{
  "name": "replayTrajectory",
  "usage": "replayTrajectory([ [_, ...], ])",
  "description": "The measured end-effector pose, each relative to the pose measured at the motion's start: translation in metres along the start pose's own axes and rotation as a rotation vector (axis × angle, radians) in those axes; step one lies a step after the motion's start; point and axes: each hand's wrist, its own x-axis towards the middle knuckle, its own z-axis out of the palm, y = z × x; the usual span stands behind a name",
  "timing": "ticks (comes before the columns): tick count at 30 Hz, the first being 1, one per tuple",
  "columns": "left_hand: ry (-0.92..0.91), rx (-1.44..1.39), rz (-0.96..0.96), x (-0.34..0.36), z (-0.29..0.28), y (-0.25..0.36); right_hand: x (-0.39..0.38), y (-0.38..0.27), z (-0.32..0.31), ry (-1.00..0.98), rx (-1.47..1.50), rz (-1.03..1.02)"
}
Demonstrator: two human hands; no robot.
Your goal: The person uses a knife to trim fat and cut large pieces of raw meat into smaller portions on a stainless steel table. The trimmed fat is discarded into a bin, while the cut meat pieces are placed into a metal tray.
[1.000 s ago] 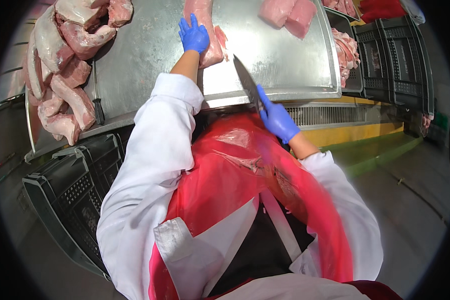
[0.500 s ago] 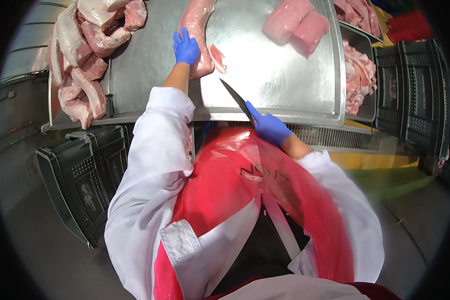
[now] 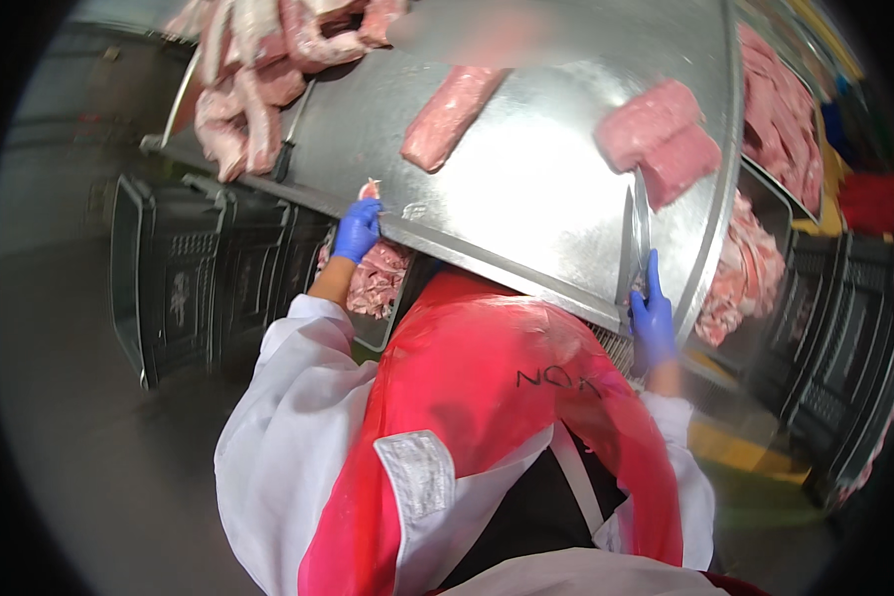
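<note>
My left hand [image 3: 358,231], in a blue glove, is closed on a small meat trimming [image 3: 370,190] at the table's near left edge. Just below it, a crate of meat trimmings [image 3: 375,281] shows under that edge. My right hand [image 3: 653,323], gloved too, grips a knife [image 3: 641,223] whose blade points away over the metal table. Past the knife tip lie two pink pieces of meat [image 3: 658,139], side by side. A long piece of loin [image 3: 453,116] rests on the table between my hands, its far end blurred.
Several untrimmed meat pieces [image 3: 258,89] are heaped at the far left, with a dark-handled tool [image 3: 284,159] beside them. Beyond the right edge of the metal table [image 3: 546,214] stand containers of meat [image 3: 743,273]. Black crates stand left [image 3: 177,273] and right [image 3: 849,318].
My left hand has left the loin and come to the near edge with the small trimming. My right hand has carried the knife to the right. The view has turned.
</note>
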Motion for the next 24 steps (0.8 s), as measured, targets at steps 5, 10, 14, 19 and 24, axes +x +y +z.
replayTrajectory([
  [5,0.023,0.237,-0.478,-0.052,-0.064,-0.101,0.018,-0.026,0.034,-0.068,0.026,-0.166],
  [10,0.08,0.31,-0.571,-0.034,-0.089,-0.167,0.03,-0.054,0.067,-0.053,0.02,-0.168],
  [14,0.334,0.351,-0.341,0.064,-0.073,-0.21,0.038,-0.08,0.092,-0.152,-0.069,-0.052],
  [19,0.058,0.336,-0.769,0.133,-0.06,-0.229,0.068,-0.129,0.169,-0.158,0.038,-0.228],
  [24,-0.064,-0.247,-0.575,0.061,-0.036,-0.2,0.111,-0.243,0.259,-0.465,-0.154,-0.215],
])
